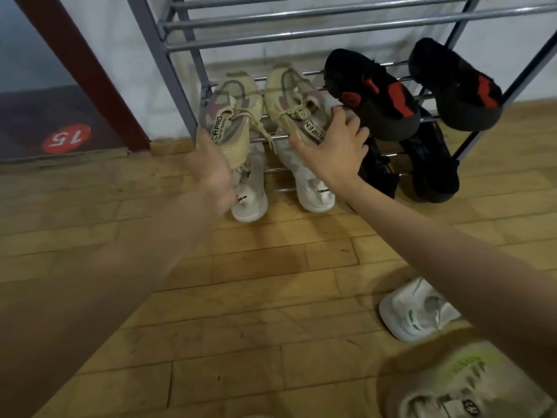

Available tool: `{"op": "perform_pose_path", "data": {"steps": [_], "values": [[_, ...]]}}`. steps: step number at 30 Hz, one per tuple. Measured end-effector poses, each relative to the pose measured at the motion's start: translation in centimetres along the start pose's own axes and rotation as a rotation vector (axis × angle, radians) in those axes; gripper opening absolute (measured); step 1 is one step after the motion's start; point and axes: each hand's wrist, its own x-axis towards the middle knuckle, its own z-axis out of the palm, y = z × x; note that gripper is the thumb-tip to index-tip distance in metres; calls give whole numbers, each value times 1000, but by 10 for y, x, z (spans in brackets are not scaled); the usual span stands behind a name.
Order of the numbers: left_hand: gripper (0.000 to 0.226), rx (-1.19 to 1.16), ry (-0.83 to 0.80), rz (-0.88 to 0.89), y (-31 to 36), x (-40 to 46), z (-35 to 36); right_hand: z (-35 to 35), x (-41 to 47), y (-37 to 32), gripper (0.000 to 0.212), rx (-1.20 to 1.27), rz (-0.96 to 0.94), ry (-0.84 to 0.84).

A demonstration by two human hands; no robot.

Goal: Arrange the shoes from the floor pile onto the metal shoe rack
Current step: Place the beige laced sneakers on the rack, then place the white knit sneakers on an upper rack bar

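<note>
From the head view, the left hand (211,167) cups the heel of the left beige sneaker (230,116) on the middle tier of the metal shoe rack (177,95); its fingers lie behind the shoe, so I cannot tell how they close. The right hand (334,149) rests spread, fingers straight, on the heel of the right beige sneaker (294,101). Beside them sit two black-and-red shoes (370,92). On the lowest tier white sneakers (307,176) and dark shoes (428,170) are half hidden. On the wooden floor (256,282), a white-green sneaker (416,315) is partly covered by the right forearm, and a blurred greyish shoe (461,384) is cut off.
</note>
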Motion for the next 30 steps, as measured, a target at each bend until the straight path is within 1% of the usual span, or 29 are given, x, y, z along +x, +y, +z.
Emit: {"op": "perform_pose_path", "data": {"steps": [2, 6, 8, 13, 15, 17, 19, 22, 24, 27, 28, 30], "values": [[45, 0, -60, 21, -7, 3, -11, -2, -4, 7, 95, 50, -13, -40], [49, 36, -85, 68, -18, 3, -22, -9, -13, 15, 97, 217, -50, -44], [50, 46, -84, 63, -20, -2, -23, -10, -16, 19, 98, 257, -64, -60], [39, 93, 5, -72, -46, -14, -28, -8, -24, 26, 97, 214, -114, -70], [31, 210, -9, -113, -61, -20, -30, -10, -31, 27, 96, 195, -118, -54], [21, 360, -89, -103, -76, -30, -29, -16, -43, 35, 91, 210, -141, -49], [16, 463, -208, -81, -90, -39, -24, -30, -59, 53, 83, 193, -203, -45], [13, 606, -367, -31, -106, -46, -9, -58, -86, 99, 72, 61, -260, -68], [12, 659, -448, -25, -119, -52, 5, -78, -104, 136, 69, -56, -265, -114], [12, 739, -567, -8, -141, -66, 28, -113, -130, 187, 67, -177, -170, -158], [12, 765, -614, -6, -147, -73, 37, -125, -138, 201, 66, -202, -115, -143], [20, 812, -720, 11, -162, -88, 54, -149, -154, 222, 64, -223, 12, -95]]}}
